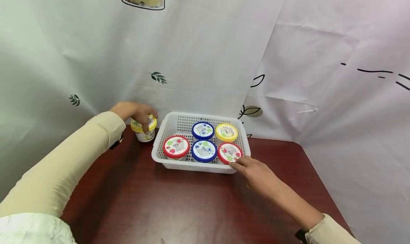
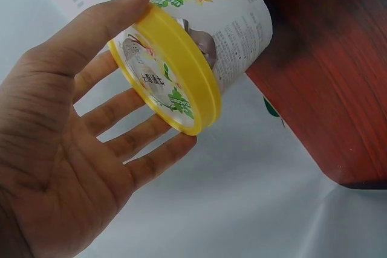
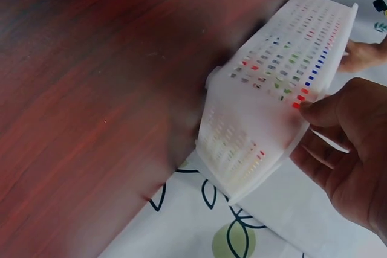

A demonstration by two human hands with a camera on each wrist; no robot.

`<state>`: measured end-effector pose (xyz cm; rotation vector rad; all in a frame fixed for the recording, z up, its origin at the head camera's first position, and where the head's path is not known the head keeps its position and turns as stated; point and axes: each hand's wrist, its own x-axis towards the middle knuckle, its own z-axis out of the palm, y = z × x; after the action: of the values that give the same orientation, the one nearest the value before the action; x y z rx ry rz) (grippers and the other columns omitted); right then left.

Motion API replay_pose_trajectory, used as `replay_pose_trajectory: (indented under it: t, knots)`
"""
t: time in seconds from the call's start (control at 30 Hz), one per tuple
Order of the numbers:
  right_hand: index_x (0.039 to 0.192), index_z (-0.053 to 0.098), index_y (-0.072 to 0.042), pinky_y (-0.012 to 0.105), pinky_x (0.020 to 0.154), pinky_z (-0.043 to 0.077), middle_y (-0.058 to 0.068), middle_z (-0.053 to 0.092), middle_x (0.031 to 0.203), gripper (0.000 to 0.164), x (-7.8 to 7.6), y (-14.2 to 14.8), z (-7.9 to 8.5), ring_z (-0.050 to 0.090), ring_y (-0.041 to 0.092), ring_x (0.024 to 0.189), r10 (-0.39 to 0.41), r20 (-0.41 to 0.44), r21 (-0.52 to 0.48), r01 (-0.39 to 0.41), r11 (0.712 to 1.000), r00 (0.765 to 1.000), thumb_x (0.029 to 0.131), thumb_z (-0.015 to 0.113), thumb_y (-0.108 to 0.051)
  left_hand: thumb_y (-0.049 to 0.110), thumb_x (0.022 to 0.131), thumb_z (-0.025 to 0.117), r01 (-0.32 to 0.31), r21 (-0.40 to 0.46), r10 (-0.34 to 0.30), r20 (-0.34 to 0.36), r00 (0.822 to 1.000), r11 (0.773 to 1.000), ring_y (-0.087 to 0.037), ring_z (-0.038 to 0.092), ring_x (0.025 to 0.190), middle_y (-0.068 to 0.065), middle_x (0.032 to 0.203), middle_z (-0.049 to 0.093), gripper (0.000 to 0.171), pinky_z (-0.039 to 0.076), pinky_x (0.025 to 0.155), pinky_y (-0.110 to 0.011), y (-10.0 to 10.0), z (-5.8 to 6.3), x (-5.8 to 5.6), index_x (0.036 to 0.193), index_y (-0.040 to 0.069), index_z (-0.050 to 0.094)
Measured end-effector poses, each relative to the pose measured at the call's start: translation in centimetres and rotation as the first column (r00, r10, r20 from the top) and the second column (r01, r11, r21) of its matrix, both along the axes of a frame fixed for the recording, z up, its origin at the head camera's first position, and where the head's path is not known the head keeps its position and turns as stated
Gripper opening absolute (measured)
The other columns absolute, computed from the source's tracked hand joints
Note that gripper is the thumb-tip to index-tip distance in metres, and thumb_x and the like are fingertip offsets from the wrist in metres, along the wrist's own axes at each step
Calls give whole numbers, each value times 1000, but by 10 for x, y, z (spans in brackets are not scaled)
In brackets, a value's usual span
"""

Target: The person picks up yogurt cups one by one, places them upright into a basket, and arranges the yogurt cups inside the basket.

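At the basket's left, my left hand point(image 1: 136, 110) holds a round tub point(image 1: 145, 137) from above. Its yellow lid point(image 2: 184, 58) sits between the thumb and the spread fingertips in the left wrist view, and the white side carries printed flowers. My right hand point(image 1: 257, 172) grips the front right corner of a white plastic basket point(image 1: 198, 166). In the right wrist view the thumb presses the outside of the basket wall point(image 3: 272, 107), with the other fingers over the rim. Inside stand two blue-lidded tubs point(image 1: 204, 151), two red-lidded tubs point(image 1: 176, 146) and one yellow-lidded tub point(image 1: 226, 132).
The basket stands near the back of a dark red wooden table point(image 1: 179, 201). Behind and beside the table hangs a pale sheet point(image 1: 205, 58) printed with leaves. The table's right edge slants down beyond my right forearm.
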<state>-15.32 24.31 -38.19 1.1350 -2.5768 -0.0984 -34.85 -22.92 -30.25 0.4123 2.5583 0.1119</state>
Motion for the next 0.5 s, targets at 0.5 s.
replay_pose_trajectory:
  t: [0.5]
  knots:
    - [140, 78, -10, 46, 96, 68, 12, 79, 129, 62, 4, -2, -8, 77, 30, 118, -11, -13, -19, 11, 1000, 1000, 81, 98, -3, 27, 85, 97, 7, -17, -7, -20, 1000, 1000, -44, 60, 137, -28, 154, 59, 92, 58, 114, -63, 2, 26, 10, 163, 3, 54]
